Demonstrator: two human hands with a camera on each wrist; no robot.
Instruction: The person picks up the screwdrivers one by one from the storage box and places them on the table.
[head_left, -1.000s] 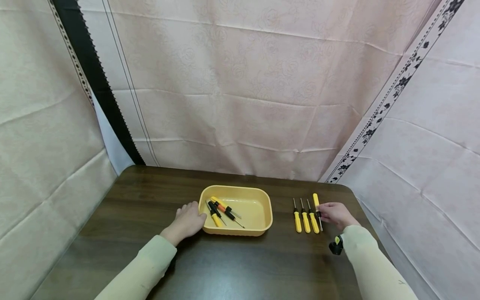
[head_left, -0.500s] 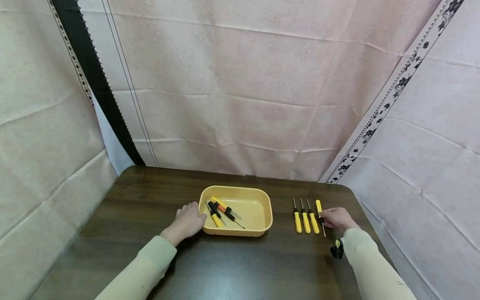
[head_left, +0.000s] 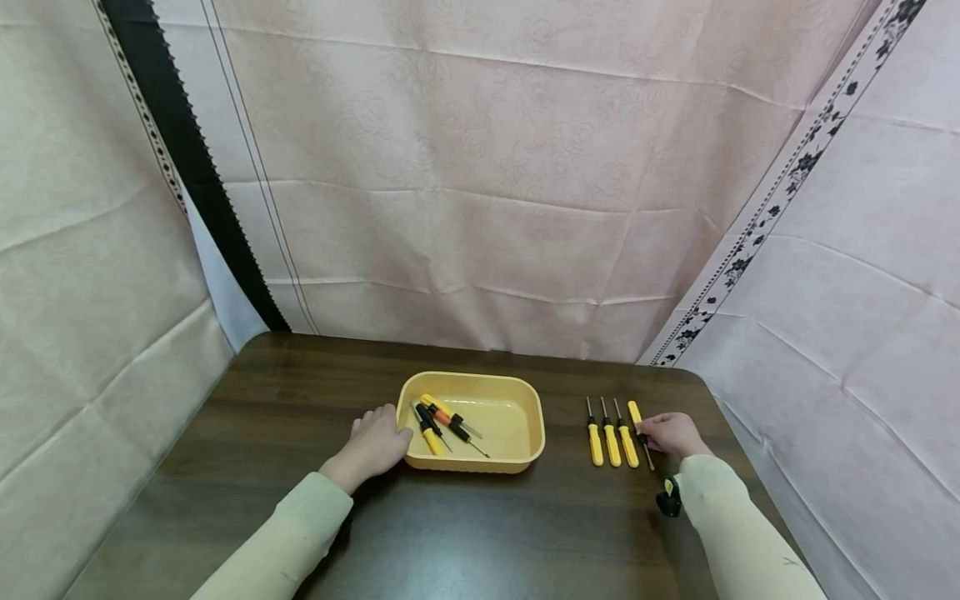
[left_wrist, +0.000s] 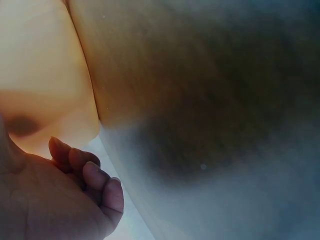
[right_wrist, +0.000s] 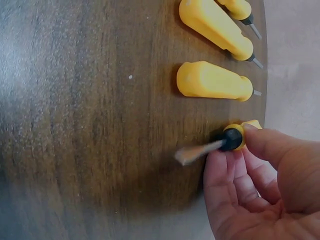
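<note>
In the head view my left hand (head_left: 375,446) is at the left end of a yellow plastic tray (head_left: 517,465), thumb over the rim. In the left wrist view its fingers (left_wrist: 95,175) curl beside the tray wall (left_wrist: 55,60). My right hand (head_left: 672,435) pinches a screwdriver (head_left: 634,411) with a yellow handle and black collar. Its shaft (right_wrist: 197,151) points towards the person, slightly blurred in the right wrist view. Left of it lies a row of yellow-handled screwdrivers (head_left: 627,446), shafts pointing away. Inside the tray are several screwdrivers (head_left: 433,442), yellow, black and orange.
The dark wooden table (head_left: 480,533) ends at a rounded right corner beyond the screwdriver row. A pale patterned cloth (head_left: 480,208) hangs behind it, with more cloth at both sides. A black device (head_left: 668,500) sits at the right wrist.
My right hand has shifted the pinched screwdriver slightly right, away from the row, then tilted it a little. My left hand and the tray have stayed put.
</note>
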